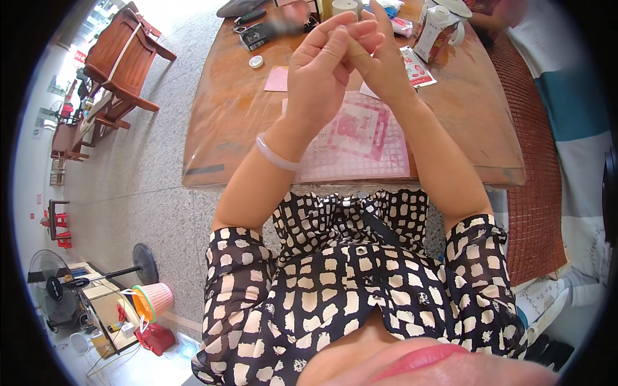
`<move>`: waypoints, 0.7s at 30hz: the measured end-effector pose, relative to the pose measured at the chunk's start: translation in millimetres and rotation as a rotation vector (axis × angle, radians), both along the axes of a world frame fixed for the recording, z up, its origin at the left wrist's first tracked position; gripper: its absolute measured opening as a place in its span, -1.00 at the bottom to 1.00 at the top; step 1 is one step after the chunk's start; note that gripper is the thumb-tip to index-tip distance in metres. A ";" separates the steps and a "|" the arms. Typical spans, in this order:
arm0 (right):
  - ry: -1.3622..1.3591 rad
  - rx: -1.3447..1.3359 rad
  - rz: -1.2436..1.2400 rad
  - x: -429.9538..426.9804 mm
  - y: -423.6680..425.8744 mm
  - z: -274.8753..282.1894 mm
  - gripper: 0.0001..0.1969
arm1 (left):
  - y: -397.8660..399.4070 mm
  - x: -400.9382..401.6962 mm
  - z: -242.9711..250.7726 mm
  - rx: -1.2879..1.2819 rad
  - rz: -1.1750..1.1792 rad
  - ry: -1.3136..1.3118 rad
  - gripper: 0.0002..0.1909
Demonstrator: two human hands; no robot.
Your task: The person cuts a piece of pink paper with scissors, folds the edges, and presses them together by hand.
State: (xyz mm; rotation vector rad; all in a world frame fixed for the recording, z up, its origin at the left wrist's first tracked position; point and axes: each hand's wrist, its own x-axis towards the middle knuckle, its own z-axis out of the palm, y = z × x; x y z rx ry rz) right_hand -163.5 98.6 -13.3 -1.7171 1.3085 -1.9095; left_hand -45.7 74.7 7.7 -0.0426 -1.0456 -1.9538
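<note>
Raised above the wooden table [231, 120], my left hand [322, 62] and my right hand [379, 58] touch each other, their fingers overlapping. A pale bangle [276, 154] circles my left wrist. Whether anything small lies between the fingers cannot be seen. Below them on the table lies a translucent pink gridded plastic folder [396, 164] with a pink-bordered printed sheet [357, 126]. A small pink paper [276, 79] lies partly behind my left hand. To the right of my right hand is a white and red printed packet [419, 70].
Farther back stand a printed carton [437, 31] and a white mug [457, 36]. A round white lid [256, 62] and a black packet [254, 36] lie at the left. Another person's arm [487, 21] shows at the upper right. A wooden chair [120, 53] stands left, beyond the table.
</note>
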 end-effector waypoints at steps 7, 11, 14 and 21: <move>-0.197 -0.017 0.131 1.9 -5.6 0.3 -0.09 | -4.9 0.4 -8.2 -0.064 0.096 -0.210 -0.76; -0.122 -0.087 0.121 1.6 -7.1 1.8 -0.10 | -3.2 3.7 -7.5 -0.096 0.102 -0.252 -0.79; 0.019 -0.021 -0.004 2.2 -1.4 -5.2 -0.14 | -1.4 7.5 -6.6 -0.092 0.081 -0.209 -0.84; -0.240 0.125 0.318 -3.5 2.2 -11.4 -0.15 | -0.6 5.4 -3.6 -0.137 0.080 -0.147 -0.80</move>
